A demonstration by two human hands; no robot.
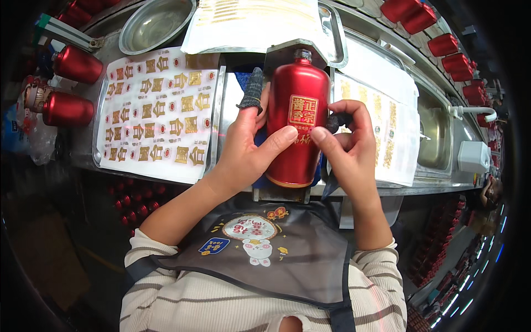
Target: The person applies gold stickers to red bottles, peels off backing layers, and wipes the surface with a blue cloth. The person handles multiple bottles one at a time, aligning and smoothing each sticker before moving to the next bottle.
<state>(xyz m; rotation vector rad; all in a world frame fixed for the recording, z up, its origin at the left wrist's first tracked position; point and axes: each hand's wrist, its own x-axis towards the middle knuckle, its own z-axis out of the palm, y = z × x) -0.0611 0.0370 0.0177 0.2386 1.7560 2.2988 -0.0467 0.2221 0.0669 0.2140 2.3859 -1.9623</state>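
Note:
A glossy red bottle with gold lettering and a gold-framed square label lies in front of me, its uncapped neck pointing away. My left hand grips its left side, thumb pressed across the front below the label; a dark grey knitted finger sleeve covers one finger. At the bottle's right edge, my right hand is closed, thumb tip against the lettering and index finger at the side. Dark covering shows on another right finger. Whether a small piece sits under the right thumb cannot be made out.
To the left, a sheet of gold transfers covers a metal tray; another transfer sheet lies right, beside a sink. A metal bowl stands at back left. Red bottles flank the bench, with a white jug at right.

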